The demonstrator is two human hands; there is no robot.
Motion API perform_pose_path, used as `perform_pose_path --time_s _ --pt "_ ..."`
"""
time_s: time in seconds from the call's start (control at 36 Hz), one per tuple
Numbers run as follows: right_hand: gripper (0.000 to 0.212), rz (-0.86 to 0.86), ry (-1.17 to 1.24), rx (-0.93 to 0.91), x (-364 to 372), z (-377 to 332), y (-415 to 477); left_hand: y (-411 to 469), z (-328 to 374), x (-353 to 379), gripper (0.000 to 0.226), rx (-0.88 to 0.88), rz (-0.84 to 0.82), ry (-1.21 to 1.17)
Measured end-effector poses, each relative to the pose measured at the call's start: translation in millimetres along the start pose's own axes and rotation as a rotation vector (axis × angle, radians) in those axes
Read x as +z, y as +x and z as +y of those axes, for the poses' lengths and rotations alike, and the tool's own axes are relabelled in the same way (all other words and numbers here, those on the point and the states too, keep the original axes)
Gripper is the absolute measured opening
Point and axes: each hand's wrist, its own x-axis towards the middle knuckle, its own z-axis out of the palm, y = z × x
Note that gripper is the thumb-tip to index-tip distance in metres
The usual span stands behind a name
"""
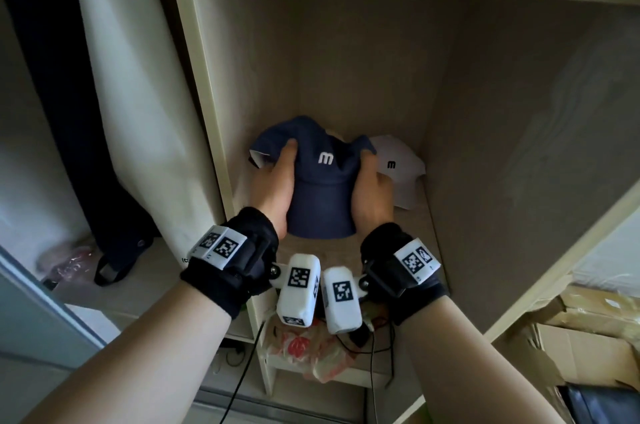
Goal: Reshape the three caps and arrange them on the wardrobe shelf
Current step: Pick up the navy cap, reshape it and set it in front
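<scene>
Navy cap [320,188] at middle of frame, brim toward the camera, resting on the wardrobe shelf [424,226]. Gripped on both flanks: left hand [275,188] with thumb pressed into the crown, right hand [372,195] curled round the opposite side, probably to push the crown back into a round shape. Just beside and behind, right of centre, a white cap [398,170], slumped against the back corner. Possibly a third, pale cap peeking above the navy crown; too hidden to tell. Left of frame, a white roll [138,94] outside the compartment, not in the way.
</scene>
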Motion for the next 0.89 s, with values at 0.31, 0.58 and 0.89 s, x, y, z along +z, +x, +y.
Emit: perform_pose_path --time_s 0.31,0.58,0.89 --pt "0.093 -0.078 -0.106 0.052 3.4 21.0 12.8 -5.3 -8.0 -0.4 0.031 -0.013 -0.161 0.035" --pt "0.058 0.086 -0.115 -0.124 0.9 14.8 5.7 -1.7 -2.9 -9.0 0.074 0.013 -0.222 0.036" --pt "0.052 0.135 -0.009 -0.331 2.3 17.2 1.0 4.8 -6.1 -0.5 0.083 0.0 -0.176 0.086"
